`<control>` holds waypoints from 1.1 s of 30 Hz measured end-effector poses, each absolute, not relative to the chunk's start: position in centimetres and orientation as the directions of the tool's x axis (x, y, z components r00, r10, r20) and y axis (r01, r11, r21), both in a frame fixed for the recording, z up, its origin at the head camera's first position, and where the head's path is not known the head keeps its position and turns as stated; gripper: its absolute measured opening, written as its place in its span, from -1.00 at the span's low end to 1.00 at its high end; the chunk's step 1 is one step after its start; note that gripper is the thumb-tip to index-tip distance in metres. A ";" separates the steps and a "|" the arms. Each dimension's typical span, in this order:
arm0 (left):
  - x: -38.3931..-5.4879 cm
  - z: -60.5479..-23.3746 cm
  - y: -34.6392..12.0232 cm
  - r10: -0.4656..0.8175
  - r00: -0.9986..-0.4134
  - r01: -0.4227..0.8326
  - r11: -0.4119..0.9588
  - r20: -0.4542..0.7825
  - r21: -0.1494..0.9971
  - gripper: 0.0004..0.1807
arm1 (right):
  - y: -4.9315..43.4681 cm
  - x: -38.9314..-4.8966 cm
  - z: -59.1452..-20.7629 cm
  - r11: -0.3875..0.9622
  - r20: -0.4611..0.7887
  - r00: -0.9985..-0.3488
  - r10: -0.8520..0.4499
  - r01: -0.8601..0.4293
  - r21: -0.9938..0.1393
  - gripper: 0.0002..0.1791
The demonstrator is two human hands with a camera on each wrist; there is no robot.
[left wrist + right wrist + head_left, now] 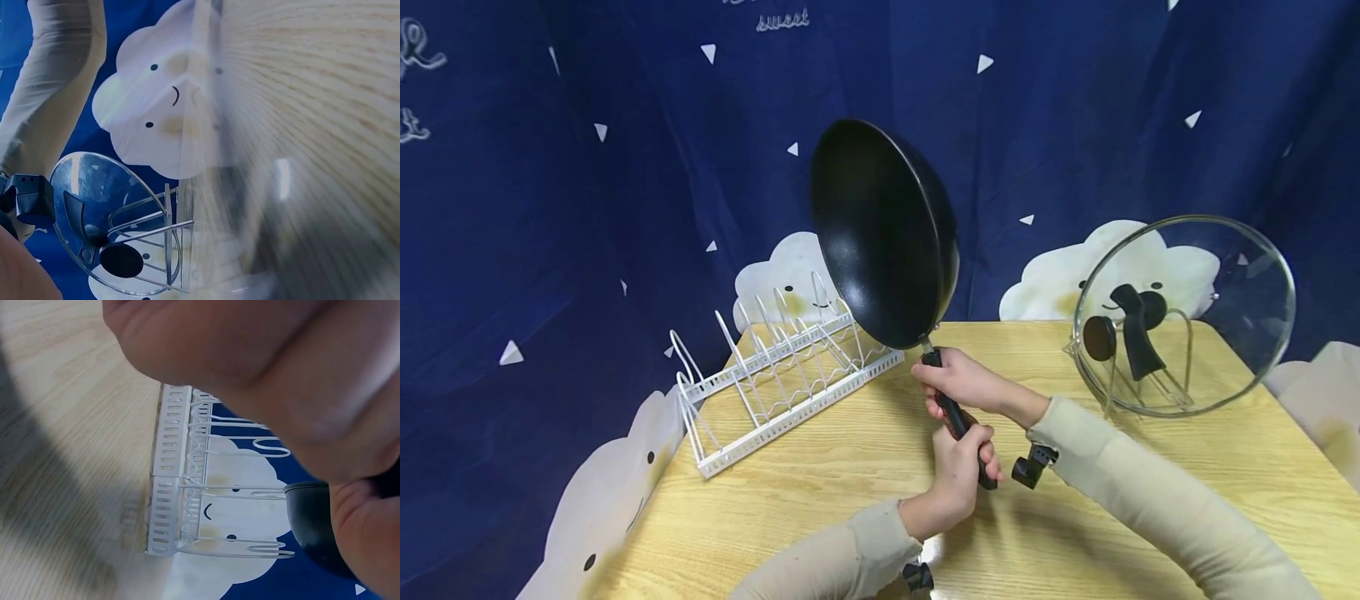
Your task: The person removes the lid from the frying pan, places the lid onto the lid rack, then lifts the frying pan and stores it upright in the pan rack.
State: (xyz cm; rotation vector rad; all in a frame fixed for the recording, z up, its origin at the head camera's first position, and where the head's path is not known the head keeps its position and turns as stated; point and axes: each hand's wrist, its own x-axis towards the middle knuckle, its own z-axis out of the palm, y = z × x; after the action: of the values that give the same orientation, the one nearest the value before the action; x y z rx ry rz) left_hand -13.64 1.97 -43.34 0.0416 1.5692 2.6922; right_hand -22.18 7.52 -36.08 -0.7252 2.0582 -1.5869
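Note:
A black wok [880, 233] is held up over the table, tilted on its side with its hollow facing left. My right hand [970, 379] grips the upper part of its black handle [953, 414], close to the pan. Lower down, my left hand [958, 471] wraps round the same handle near its end. In the right wrist view, curled fingers [262, 369] fill the top, and part of the wok [315, 525] shows beside them. The left wrist view has only a bit of hand at its lower left corner; the grip is out of sight there.
A white wire rack [790, 375] with upright loops stands on the wooden table [820, 500], left of the wok. To the right, a glass lid [1240, 333] with a black handle leans upright in a wire stand [1183, 358]. A dark blue curtain [700, 208] hangs behind.

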 end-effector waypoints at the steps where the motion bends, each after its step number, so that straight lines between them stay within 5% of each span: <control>1: -13.7 -43.3 1.9 0.035 -0.999 -0.007 -0.490 0.012 0.872 -0.82 | 7.5 -22.3 -36.1 0.196 -0.027 -0.764 -0.644 -0.130 -0.972 -0.59; 12: -14.3 -43.2 1.6 0.025 -1.000 -0.001 -0.504 0.013 0.863 -0.78 | 6.9 -23.0 -36.1 0.189 -0.074 -0.760 -0.645 -0.066 -0.980 -0.58; 33: -15.0 -43.6 1.0 0.023 -1.000 -0.015 -0.544 -0.003 0.839 -0.79 | 5.8 -24.0 -35.8 0.328 -0.120 -0.735 -0.668 -0.145 -0.933 -0.53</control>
State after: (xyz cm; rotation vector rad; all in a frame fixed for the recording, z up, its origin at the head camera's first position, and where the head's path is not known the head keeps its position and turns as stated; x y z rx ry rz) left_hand -15.00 1.04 -43.58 0.0127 1.4895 2.7414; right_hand -23.98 5.75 -35.77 -0.7135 2.1065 -1.4056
